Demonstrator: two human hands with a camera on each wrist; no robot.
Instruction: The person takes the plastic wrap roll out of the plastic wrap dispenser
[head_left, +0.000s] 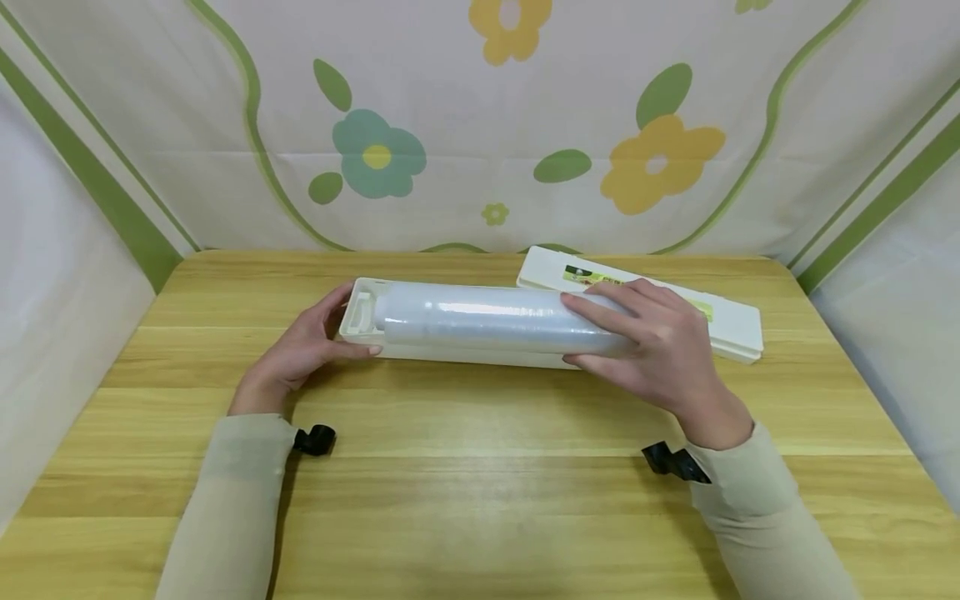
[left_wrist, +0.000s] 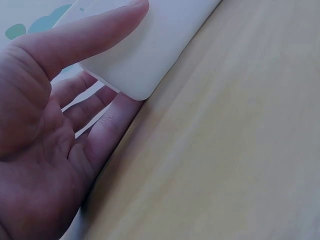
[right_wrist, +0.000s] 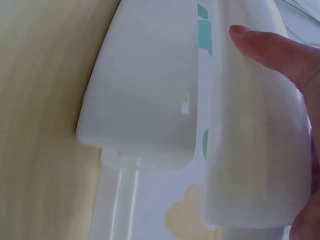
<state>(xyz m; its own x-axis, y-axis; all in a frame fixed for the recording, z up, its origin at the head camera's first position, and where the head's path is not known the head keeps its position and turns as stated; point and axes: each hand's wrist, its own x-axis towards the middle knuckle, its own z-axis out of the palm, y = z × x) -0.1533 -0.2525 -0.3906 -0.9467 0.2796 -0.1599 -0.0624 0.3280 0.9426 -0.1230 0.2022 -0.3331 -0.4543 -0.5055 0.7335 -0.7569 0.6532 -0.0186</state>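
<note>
A thick roll of clear plastic wrap [head_left: 487, 321] lies lengthwise over a long white box [head_left: 465, 357]. My right hand [head_left: 656, 342] grips the roll near its right end, thumb at the front and fingers over the top. In the right wrist view, the roll [right_wrist: 255, 140] is raised apart from the box [right_wrist: 140, 75] at this end. At the other end, my left hand [head_left: 311, 342] holds the box, its thumb along the front wall. The left wrist view shows the fingers reaching behind and beneath the box's corner [left_wrist: 145, 55].
Behind the right hand, a long white lid [head_left: 731, 333] with a green and black label lies at a slant on the wooden table [head_left: 480, 500]. A flower-patterned cloth [head_left: 450, 217] hangs along the table's far edge.
</note>
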